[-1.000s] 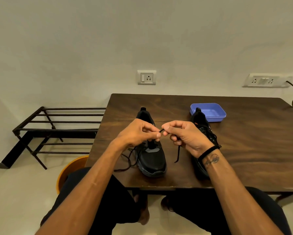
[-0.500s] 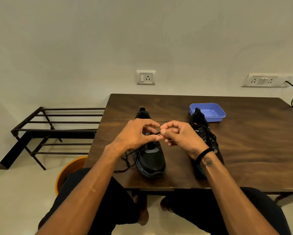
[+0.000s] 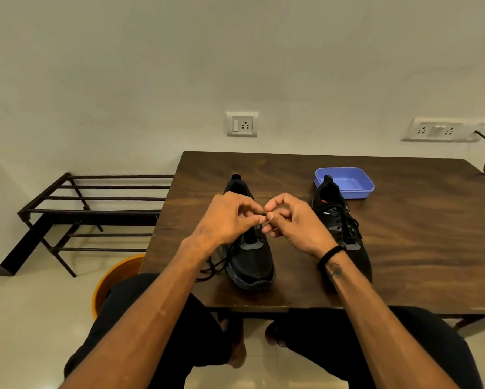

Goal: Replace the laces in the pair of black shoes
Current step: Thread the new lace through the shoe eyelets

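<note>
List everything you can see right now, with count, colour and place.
black lace-up shoes: 2; left one under the hands, right one beside it, laced
black lace: 1, from the fingers down left of the left shoe
blue plastic tray: 1, behind the right shoe
dark wooden table: 1
black metal rack: 1, floor, left
orange tub: 1, below the table's left edge
white wall sockets: 2, middle, right
left hand: pinches the lace
right hand: pinches the lace; black wristband
</note>
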Action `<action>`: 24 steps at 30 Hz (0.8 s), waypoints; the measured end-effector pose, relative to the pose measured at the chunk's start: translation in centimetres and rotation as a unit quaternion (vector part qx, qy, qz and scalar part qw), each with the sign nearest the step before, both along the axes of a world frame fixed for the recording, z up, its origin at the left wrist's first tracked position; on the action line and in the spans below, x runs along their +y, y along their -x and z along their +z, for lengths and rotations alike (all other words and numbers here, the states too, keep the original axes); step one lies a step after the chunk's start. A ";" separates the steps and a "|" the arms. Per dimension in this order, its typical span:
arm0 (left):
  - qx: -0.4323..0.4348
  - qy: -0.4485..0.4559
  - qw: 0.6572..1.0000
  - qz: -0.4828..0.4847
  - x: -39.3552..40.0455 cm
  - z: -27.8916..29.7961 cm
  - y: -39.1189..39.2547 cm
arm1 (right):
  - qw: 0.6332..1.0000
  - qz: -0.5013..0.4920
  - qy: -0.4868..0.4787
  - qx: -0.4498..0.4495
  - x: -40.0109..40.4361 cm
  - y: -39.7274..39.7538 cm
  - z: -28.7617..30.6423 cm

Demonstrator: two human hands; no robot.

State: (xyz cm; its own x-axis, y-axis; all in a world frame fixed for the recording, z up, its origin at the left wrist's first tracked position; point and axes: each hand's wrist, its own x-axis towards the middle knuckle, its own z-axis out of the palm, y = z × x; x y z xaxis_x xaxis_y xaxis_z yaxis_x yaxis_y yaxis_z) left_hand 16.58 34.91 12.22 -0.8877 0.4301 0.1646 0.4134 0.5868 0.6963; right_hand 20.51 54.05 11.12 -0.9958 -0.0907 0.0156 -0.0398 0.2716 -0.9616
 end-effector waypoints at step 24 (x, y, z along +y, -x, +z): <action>-0.043 0.233 0.965 0.114 1.9 -4.3 3.0 | 0.966 -0.154 -0.180 -0.107 -0.8 0.8 -4.5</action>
